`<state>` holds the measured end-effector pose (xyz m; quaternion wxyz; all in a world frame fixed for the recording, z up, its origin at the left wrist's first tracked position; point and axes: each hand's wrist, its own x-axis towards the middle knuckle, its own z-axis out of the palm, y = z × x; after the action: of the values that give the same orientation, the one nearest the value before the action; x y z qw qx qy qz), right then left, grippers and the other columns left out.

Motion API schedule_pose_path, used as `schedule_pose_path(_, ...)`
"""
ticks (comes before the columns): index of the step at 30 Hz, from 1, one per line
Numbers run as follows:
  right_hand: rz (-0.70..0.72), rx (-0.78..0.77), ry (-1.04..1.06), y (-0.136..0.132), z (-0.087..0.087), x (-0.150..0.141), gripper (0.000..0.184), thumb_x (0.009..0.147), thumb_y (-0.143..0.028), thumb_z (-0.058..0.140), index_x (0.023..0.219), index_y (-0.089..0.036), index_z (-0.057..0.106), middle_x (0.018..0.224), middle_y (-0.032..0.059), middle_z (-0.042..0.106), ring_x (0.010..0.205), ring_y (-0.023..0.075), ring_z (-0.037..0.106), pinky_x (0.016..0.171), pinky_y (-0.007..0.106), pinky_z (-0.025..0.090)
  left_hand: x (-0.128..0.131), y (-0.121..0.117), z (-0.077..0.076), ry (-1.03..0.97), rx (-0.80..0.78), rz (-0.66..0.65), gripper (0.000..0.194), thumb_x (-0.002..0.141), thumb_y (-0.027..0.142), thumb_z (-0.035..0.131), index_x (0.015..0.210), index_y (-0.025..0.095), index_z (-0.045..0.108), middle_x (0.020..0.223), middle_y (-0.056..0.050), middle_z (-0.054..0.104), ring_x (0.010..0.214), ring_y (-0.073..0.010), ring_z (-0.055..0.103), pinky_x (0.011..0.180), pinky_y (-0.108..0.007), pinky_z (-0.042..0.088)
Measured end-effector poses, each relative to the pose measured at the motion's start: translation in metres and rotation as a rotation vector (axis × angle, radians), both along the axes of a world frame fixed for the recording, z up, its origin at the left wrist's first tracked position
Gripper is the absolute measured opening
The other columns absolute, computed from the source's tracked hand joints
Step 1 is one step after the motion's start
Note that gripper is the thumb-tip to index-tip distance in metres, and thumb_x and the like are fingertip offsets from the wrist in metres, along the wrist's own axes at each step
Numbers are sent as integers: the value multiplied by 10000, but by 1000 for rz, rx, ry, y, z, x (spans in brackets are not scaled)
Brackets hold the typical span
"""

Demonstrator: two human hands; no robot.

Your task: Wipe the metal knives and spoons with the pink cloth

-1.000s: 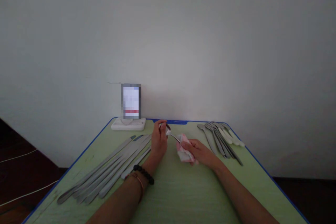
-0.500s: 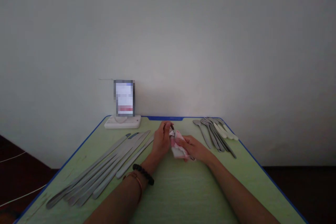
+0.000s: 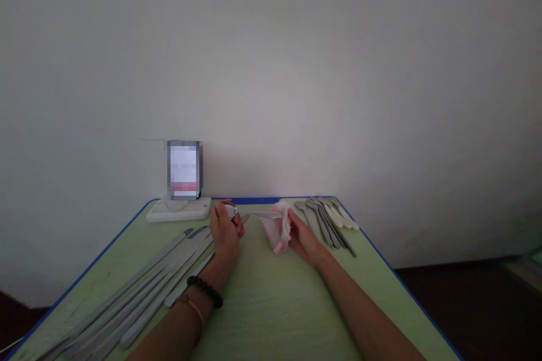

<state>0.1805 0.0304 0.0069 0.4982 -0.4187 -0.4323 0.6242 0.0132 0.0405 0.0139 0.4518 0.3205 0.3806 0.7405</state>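
Spoon (image 3: 260, 214) held above middle of table (image 3: 271, 310), nearly level, handle pointing right. Left hand (image 3: 226, 231): grip closed around bowl end. Right hand (image 3: 304, 238): grip pinched on pink-and-white cloth (image 3: 275, 237), which hangs at handle's far end. Long flat metal cutlery (image 3: 161, 276) fanned on table beside left forearm. Pile of spoons (image 3: 324, 223) beyond right hand, white-handled pieces (image 3: 339, 216) along its right side.
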Motion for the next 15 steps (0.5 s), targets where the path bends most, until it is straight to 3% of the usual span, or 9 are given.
schedule_pose_path(4,99,-72,18,-2,1,2,219,693,-384,645,739,-174,600,640,-12,586,590,121,543,616,247,448,4,-1,-2,-29,-3,-35,290,882,523,448,855,234,452,458,124,383,292,-41,298,287,-110,231)
schedule_pose_path(7,113,-22,-35,1,-5,0,217,648,-278,691,822,-166,627,722,-12,601,628,108,555,639,240,447,5,-1,-3,-21,-3,-43,288,885,520,447,850,234,453,462,123,390,290,-40,304,286,-110,240)
schedule_pose_path(10,25,61,-98,8,-10,-2,269,708,-319,649,936,-178,633,803,10,622,690,124,588,663,260,465,6,-1,-4,10,0,-47,303,882,537,448,845,236,453,464,122,396,290,-42,316,284,-110,248)
schedule_pose_path(12,-28,68,-134,10,-9,-2,297,781,-400,573,957,-170,636,772,19,623,631,118,571,594,249,451,7,-1,-4,42,2,-54,323,876,558,447,850,237,462,459,123,400,286,-42,317,279,-109,241)
schedule_pose_path(15,67,14,-98,7,0,-1,427,835,-516,465,938,-143,644,683,16,603,499,91,499,479,222,375,9,-2,-4,102,9,-62,355,867,590,436,868,238,480,449,124,400,278,-42,313,275,-110,237)
